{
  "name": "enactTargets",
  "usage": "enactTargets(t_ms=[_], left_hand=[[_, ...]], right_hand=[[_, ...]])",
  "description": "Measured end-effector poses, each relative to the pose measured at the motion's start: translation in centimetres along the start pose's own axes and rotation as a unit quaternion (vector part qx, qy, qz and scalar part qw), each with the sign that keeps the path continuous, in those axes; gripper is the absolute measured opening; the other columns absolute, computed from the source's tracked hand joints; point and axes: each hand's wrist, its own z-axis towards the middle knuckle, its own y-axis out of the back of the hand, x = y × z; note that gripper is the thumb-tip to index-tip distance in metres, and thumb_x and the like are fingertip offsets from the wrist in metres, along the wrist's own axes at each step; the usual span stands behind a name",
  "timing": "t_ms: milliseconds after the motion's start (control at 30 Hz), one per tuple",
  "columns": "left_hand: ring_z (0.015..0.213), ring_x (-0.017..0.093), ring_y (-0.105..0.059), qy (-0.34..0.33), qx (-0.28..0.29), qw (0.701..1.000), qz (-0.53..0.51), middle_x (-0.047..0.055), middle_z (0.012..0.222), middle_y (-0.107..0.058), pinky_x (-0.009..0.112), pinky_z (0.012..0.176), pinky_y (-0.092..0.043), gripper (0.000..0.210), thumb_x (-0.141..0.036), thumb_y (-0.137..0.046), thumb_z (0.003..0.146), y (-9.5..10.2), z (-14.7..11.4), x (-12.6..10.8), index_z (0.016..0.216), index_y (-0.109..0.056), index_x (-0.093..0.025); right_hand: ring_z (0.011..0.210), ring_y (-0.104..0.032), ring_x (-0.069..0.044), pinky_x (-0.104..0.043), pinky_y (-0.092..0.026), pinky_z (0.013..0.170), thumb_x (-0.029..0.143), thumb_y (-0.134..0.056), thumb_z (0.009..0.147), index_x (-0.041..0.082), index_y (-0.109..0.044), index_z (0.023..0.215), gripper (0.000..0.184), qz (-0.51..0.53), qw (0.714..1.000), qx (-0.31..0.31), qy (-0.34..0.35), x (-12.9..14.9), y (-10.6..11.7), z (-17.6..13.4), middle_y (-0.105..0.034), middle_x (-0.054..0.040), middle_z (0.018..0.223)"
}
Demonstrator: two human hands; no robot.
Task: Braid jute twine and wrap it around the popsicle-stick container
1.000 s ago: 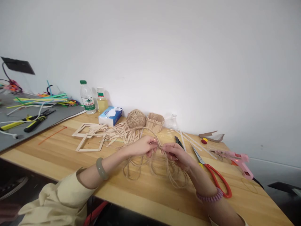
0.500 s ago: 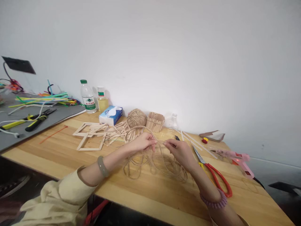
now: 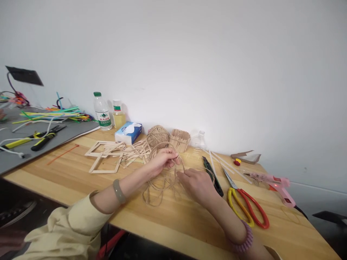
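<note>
Brown jute twine (image 3: pixel 165 186) lies in loose loops on the wooden table beneath my hands, and a thicker braided-looking length arches up over my left fingers. My left hand (image 3: pixel 164 160) pinches this twine between thumb and fingertips. Just right of it and a little lower, my right hand (image 3: pixel 196 184) has its fingers closed on a strand; its fingertips are partly hidden. Behind the hands sit a ball of twine (image 3: pixel 157 136) and a small basket of wooden sticks (image 3: pixel 179 140).
Right of my hands lie a utility knife (image 3: pixel 213 176), scissors (image 3: pixel 244 202) and a pink glue gun (image 3: pixel 280 186). Left are craft sticks (image 3: pixel 135 153), stick frames (image 3: pixel 104 165), a tissue pack (image 3: pixel 128 133), a water bottle (image 3: pixel 102 112) and pliers (image 3: pixel 45 141) on a grey mat.
My right hand has moved left and slightly down, closer to my left hand, uncovering the utility knife and more of the scissors. My left hand stays nearly in place with the twine.
</note>
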Motion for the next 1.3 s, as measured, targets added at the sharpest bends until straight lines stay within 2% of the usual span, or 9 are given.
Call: enactTargets(t_ms=[100,200,333,500,567,667,833,1033,1300], left_hand=[[0.045,0.005,-0.040,-0.013,0.023,0.998,0.065,-0.002,0.053,-0.052,0.019,0.046,-0.029,0.020,-0.028,-0.060,0.068,-0.5,-0.4,-0.6,0.059,-0.051,-0.013],[0.044,0.006,-0.040,-0.006,0.045,0.990,0.133,-0.001,0.051,-0.052,0.020,0.046,-0.030,0.023,-0.031,-0.059,0.069,-0.9,-0.6,-0.7,0.058,-0.053,-0.012],[0.043,0.006,-0.041,0.018,0.060,0.984,0.166,-0.002,0.048,-0.051,0.020,0.045,-0.029,0.025,-0.033,-0.060,0.067,-0.9,-0.4,-0.3,0.056,-0.054,-0.012],[0.047,0.007,-0.045,0.018,0.078,0.988,0.134,0.001,0.054,-0.056,0.020,0.048,-0.033,0.022,-0.031,-0.061,0.067,-0.5,-0.4,-0.2,0.057,-0.059,-0.011],[0.049,0.007,-0.046,0.021,0.083,0.989,0.117,0.001,0.056,-0.057,0.020,0.050,-0.035,0.021,-0.030,-0.060,0.068,-0.5,-0.4,-0.2,0.058,-0.060,-0.011],[0.048,0.007,-0.047,0.023,0.075,0.991,0.107,0.001,0.054,-0.056,0.020,0.048,-0.035,0.021,-0.030,-0.061,0.068,-0.5,-0.4,-0.3,0.059,-0.060,-0.012],[0.048,0.007,-0.046,0.005,0.069,0.988,0.142,-0.001,0.052,-0.055,0.020,0.049,-0.035,0.022,-0.031,-0.060,0.069,-0.6,-0.3,-0.3,0.058,-0.057,-0.012],[0.044,0.006,-0.045,0.027,0.080,0.988,0.132,0.001,0.058,-0.060,0.019,0.044,-0.033,0.025,-0.036,-0.061,0.068,-0.7,-0.5,-0.4,0.061,-0.057,-0.012],[0.037,0.003,-0.043,0.047,0.099,0.990,0.091,0.002,0.067,-0.062,0.018,0.038,-0.032,0.028,-0.039,-0.062,0.068,-0.9,-0.8,-0.8,0.067,-0.056,-0.011]], right_hand=[[0.062,-0.054,-0.014,-0.025,-0.034,0.055,0.032,-0.041,0.086,0.018,-0.060,0.068,0.030,0.143,0.978,-0.056,-0.143,-0.7,0.7,0.2,-0.061,-0.0042,0.066],[0.071,-0.056,-0.015,-0.027,-0.040,0.063,0.036,-0.042,0.085,0.018,-0.058,0.085,0.024,0.347,0.892,-0.101,-0.270,-1.5,0.9,0.6,-0.062,-0.0057,0.080],[0.084,-0.056,-0.017,-0.030,-0.042,0.074,0.032,-0.051,0.078,0.020,-0.055,0.099,0.024,0.575,0.784,-0.019,-0.232,-1.7,0.4,0.9,-0.061,-0.0035,0.085],[0.054,-0.043,-0.010,-0.024,-0.036,0.052,0.028,-0.047,0.078,0.018,-0.055,0.101,0.026,0.608,0.744,0.006,-0.277,-1.4,0.4,0.7,-0.046,0.0039,0.060],[0.050,-0.037,-0.009,-0.022,-0.029,0.047,0.026,-0.044,0.078,0.018,-0.056,0.100,0.025,0.605,0.740,0.005,-0.294,-1.3,0.7,0.7,-0.041,0.0049,0.059],[0.052,-0.034,-0.009,-0.022,-0.028,0.048,0.021,-0.043,0.077,0.019,-0.058,0.089,0.020,0.570,0.762,-0.013,-0.306,-1.2,1.2,0.9,-0.038,0.0052,0.058],[0.063,-0.045,-0.011,-0.025,-0.035,0.061,0.035,-0.049,0.078,0.017,-0.056,0.073,0.019,0.526,0.799,-0.055,-0.287,-1.3,1.1,1.3,-0.050,0.0017,0.067],[0.068,-0.051,-0.013,-0.025,-0.038,0.065,0.036,-0.053,0.078,0.018,-0.056,0.074,0.019,0.568,0.780,-0.037,-0.262,-1.6,0.9,1.2,-0.058,-0.0003,0.071],[0.065,-0.051,-0.012,-0.025,-0.038,0.061,0.036,-0.052,0.079,0.018,-0.054,0.074,0.018,0.581,0.776,-0.013,-0.244,-1.7,1.7,1.1,-0.055,0.0013,0.067]])
